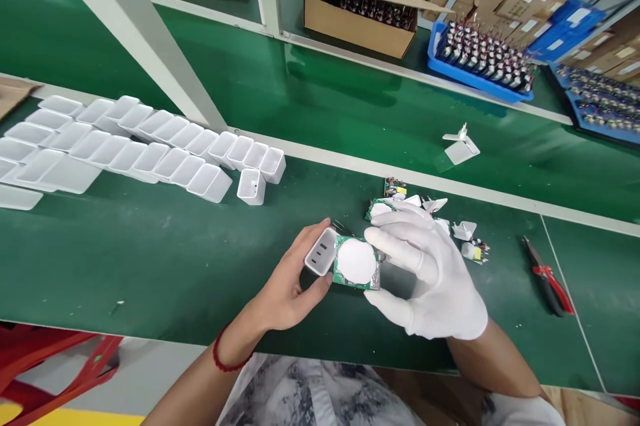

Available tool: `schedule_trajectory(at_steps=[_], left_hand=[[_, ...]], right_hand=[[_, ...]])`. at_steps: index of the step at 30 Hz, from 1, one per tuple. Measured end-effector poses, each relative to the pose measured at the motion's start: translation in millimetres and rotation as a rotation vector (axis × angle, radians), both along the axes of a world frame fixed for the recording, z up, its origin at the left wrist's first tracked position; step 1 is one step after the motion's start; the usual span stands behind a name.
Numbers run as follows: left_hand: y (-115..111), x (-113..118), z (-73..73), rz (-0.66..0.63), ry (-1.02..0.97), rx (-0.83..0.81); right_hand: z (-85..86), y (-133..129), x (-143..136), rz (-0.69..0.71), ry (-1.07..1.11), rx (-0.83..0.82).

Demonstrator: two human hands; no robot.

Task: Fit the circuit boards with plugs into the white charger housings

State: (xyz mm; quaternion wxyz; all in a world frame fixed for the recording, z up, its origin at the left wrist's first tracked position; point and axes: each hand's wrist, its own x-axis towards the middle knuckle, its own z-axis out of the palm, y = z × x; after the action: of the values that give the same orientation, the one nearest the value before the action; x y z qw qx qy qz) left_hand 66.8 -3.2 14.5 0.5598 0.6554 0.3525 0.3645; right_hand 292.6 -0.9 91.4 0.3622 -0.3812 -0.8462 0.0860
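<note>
Above the dark green workbench (200,259), toward its near edge, the bare left hand (290,289) grips a small white open-ended plastic case (320,255) between fingers and thumb. The white-gloved right hand (434,279) pinches a white-patched green rectangular circuit board (356,263) by its right end, the left end just at the case's rim. Rows of white open plastic boxes (127,157) stand toward the far edge to the left, and red-and-black pliers (543,273) lie to the right

Around the held circuit board (357,263), rows of cases (135,156) on the bench (200,273) at ten o'clock, pliers (544,271) at three, carton (350,26) on the shelf (423,38) at twelve, tub (473,82) at one
</note>
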Motion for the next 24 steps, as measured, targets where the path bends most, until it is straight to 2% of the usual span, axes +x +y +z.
schedule_trajectory(at_steps=[2, 9, 18, 24], left_hand=[[0.6, -1.0, -2.0, -0.037, -0.026, 0.017], [-0.8, 7.7, -11.6, 0.076, -0.024, 0.089], [-0.4, 16.6, -6.2, 0.153, 0.155, 0.254], [1.8, 16.0, -5.4, 0.137, 0.225, 0.317]], right_hand=[[1.3, -1.7, -1.9, -0.025, -0.061, 0.015], [5.3, -3.2, -8.7, -0.038, -0.224, 0.009], [7.7, -2.1, -7.1, -0.031, -0.378, -0.094], [7.5, -1.4, -9.0, -0.039, -0.444, -0.138]])
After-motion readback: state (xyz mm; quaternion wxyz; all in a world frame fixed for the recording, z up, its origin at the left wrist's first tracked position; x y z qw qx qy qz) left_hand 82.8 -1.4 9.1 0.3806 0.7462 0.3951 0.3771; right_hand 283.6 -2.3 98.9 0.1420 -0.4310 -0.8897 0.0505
